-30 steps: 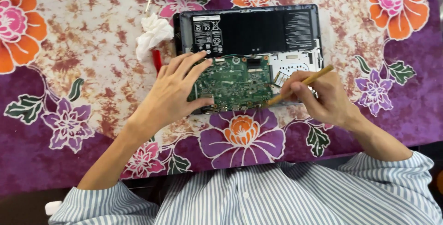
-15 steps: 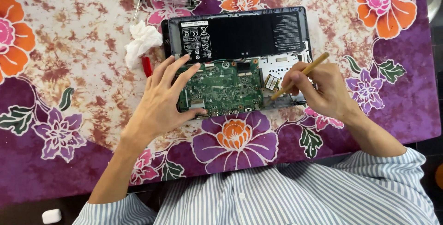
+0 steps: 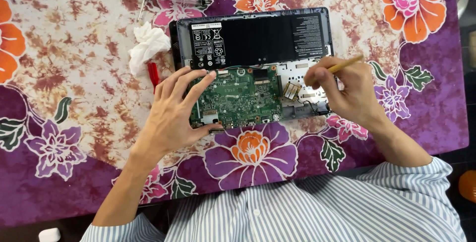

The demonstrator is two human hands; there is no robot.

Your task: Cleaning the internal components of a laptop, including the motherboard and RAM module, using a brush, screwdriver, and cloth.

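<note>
— Changing since a second ago? Right hand (image 3: pixel 347 90) sliding inward, grip clamped on the stick (image 3: pixel 345 64), tip now hidden under the fingers.

— Left hand (image 3: pixel 176 110)? Still splayed, grip apart, pressing the board (image 3: pixel 238 100) just beside the stick hand.

Left hand (image 3: pixel 173 115) steadies the opened laptop (image 3: pixel 253 63) (battery exposed); right hand (image 3: pixel 342 90) pinches a wooden stick (image 3: pixel 345 64).

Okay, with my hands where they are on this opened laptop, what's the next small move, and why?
Probably ease the wooden stick tip down near the small card, since the right hand hovers there while the left hand steadies the green circuit board.
</note>
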